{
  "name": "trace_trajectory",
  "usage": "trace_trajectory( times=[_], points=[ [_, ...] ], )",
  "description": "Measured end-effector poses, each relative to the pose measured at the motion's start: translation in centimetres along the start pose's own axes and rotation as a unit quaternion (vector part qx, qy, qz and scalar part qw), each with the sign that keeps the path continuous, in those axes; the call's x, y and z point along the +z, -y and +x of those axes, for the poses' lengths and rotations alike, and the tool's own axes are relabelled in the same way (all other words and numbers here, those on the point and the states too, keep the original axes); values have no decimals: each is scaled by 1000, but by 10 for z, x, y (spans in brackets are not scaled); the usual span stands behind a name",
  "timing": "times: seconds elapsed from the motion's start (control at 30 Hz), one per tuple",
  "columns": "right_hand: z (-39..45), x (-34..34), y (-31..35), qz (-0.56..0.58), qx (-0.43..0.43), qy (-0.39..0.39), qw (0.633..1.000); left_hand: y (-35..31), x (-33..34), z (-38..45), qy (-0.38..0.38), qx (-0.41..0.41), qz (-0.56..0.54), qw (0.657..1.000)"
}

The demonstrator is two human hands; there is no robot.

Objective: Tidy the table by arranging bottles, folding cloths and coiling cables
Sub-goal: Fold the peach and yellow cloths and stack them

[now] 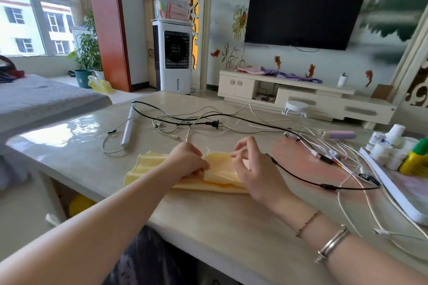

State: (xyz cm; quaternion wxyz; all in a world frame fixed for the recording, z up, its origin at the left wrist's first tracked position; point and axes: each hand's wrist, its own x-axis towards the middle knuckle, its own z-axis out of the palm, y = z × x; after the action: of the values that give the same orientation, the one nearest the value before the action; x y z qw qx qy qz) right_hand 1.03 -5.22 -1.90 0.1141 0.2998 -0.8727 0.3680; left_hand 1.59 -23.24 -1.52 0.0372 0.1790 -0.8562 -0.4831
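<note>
A pale yellow cloth [148, 166] lies partly folded on the beige table [208, 220] in front of me. My left hand [187, 159] presses and pinches its upper fold near the middle. My right hand [252, 166] rests on the cloth's right part, thumb and forefinger pinching a corner. A black cable [231, 120] with a plug runs across the table behind the cloth, tangled with several white cables [361, 169]. Small white bottles [389, 146] and a yellow bottle with a green cap [414, 159] stand at the right edge.
A white tube-shaped device [128, 127] lies at the left among the cables. A pink power bank [341, 134] sits at the right. A white tray [407, 201] holds the bottles. A round white gadget [295, 107] stands at the far edge.
</note>
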Motion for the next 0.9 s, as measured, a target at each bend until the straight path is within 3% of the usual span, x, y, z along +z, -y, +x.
trace_trajectory(
  times=[0.2, 0.3, 0.43, 0.57, 0.9],
  points=[
    [12, 36, 2, -143, 45, 165, 975, 5, -2, 0, -11, -14, -53, 998],
    [7, 44, -2, -225, 37, 202, 953, 15, -17, 4, -51, -18, -108, 993],
    [8, 49, -2, -245, 42, 200, 948, 38, -51, 8, -159, 10, 155, 975],
    [7, 49, -3, -243, 38, 197, 949, 51, -74, 6, -156, -60, 349, 922],
    [7, 48, -2, -256, 44, 214, 942, 45, -65, -5, -158, -147, 330, 919]
  ],
)
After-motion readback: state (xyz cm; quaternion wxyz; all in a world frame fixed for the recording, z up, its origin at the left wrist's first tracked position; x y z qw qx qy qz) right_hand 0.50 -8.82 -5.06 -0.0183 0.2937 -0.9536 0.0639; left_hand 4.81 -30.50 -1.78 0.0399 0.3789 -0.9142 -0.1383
